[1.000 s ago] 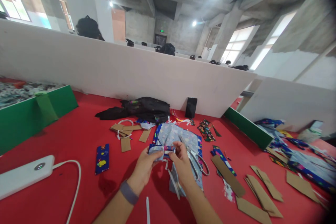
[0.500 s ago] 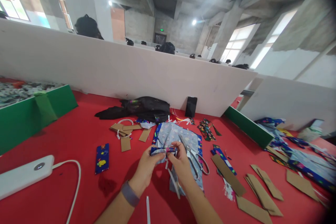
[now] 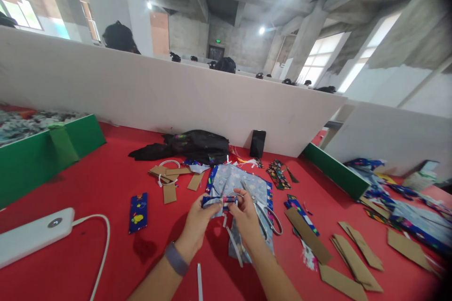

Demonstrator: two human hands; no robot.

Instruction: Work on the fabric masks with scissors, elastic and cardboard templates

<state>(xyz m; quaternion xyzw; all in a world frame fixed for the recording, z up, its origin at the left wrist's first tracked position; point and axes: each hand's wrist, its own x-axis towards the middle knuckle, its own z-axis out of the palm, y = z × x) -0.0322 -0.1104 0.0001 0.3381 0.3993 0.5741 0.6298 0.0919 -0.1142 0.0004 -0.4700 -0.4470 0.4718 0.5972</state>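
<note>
Between my two hands, over the red table, is a small piece of blue patterned fabric point(image 3: 229, 200) with a paler underside showing. My left hand point(image 3: 200, 218) pinches its left end, thumb on top. My right hand point(image 3: 244, 209) grips the right end with thumb and fingertips. Behind and under them lies a larger blue cloth point(image 3: 249, 183), pale side up. Scissors point(image 3: 263, 216) rest on that cloth just right of my right hand. A narrow white strip point(image 3: 234, 247) lies below my hands, and another white strip point(image 3: 199, 282) is nearer me.
Left of my hands is a blue fabric-covered rectangle point(image 3: 138, 213), with a white power bank point(image 3: 38, 235) and cable beyond. Cardboard pieces point(image 3: 355, 263) lie to the right. A phone point(image 3: 257, 144) leans on the white partition point(image 3: 176, 96), near a black cloth bundle point(image 3: 197, 146).
Both hands stay almost in place on the fabric. My right fingers have shifted slightly along it; the whole view has moved a few pixels.
</note>
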